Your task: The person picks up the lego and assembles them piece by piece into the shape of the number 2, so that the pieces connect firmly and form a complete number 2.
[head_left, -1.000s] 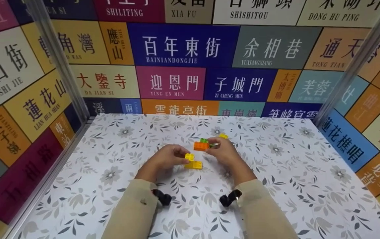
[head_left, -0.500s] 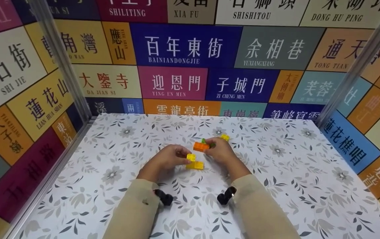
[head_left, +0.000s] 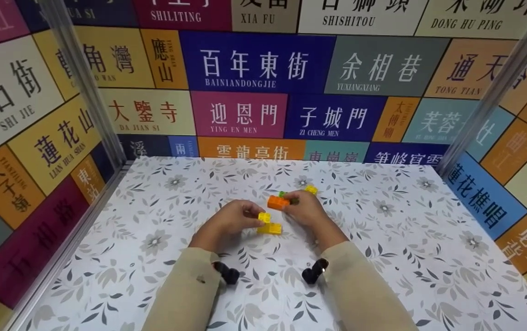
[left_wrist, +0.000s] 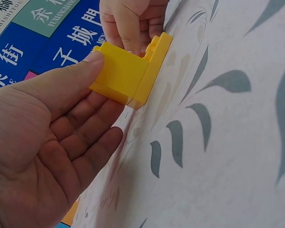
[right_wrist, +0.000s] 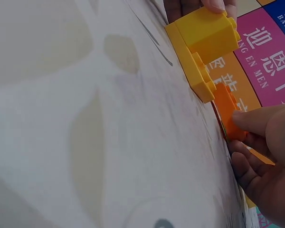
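My left hand (head_left: pixel 233 217) pinches the taller block of a yellow toy-brick stack between thumb and fingers. That thick yellow brick (left_wrist: pixel 123 69) sits on one end of a flatter yellow brick (head_left: pixel 271 228), whose studs show at the other end, close to the tabletop. Just beyond, my right hand (head_left: pixel 307 209) grips the right end of an orange brick (head_left: pixel 277 202) with thumb and fingertips. In the right wrist view the orange brick (right_wrist: pixel 228 111) lies low along the surface, past the yellow stack. A green brick (head_left: pixel 282 194) peeks out behind it, partly hidden by the right hand.
Another yellow brick (head_left: pixel 311 189) rests on the table behind the right hand. The tabletop (head_left: pixel 263 294) has a white leaf-and-flower print. Panels with colourful lettering (head_left: pixel 256 62) stand at the back and sides, with clear posts (head_left: pixel 86 92) at the corners.
My right hand has shifted slightly over the green brick, hiding more of it, and the orange brick has turned a little. The left hand and yellow stack stay nearly in place.
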`<act>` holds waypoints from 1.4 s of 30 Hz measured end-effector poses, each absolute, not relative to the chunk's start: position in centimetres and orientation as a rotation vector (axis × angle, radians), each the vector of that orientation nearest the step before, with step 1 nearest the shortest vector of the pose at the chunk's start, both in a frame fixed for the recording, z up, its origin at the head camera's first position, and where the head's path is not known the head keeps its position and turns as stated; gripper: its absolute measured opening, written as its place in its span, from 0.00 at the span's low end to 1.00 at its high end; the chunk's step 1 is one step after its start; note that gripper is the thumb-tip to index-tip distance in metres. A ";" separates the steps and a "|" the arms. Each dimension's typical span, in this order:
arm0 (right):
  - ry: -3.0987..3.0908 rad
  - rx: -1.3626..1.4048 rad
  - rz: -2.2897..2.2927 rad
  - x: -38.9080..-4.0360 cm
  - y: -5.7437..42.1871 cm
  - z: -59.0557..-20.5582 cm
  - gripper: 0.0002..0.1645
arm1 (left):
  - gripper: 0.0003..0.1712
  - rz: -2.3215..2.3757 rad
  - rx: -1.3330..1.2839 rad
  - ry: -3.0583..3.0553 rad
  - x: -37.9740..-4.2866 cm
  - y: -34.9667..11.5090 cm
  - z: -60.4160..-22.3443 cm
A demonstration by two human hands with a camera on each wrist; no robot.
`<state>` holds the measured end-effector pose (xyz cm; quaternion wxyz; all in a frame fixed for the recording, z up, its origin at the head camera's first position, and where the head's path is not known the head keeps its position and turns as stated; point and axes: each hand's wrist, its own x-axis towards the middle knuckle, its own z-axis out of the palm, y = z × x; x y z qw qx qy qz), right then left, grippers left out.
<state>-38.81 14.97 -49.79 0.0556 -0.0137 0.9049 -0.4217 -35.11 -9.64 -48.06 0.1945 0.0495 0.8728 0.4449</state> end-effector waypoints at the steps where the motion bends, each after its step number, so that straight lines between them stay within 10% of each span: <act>1: 2.733 -0.028 -1.291 -38.7 15.0 -49.6 0.22 | 0.14 1.245 0.133 2.444 -35.1 -9.6 -48.1; 42: 2.746 -0.496 -1.258 -32.7 15.2 -45.6 0.23 | 0.15 1.228 0.191 2.485 -35.3 -9.7 -48.4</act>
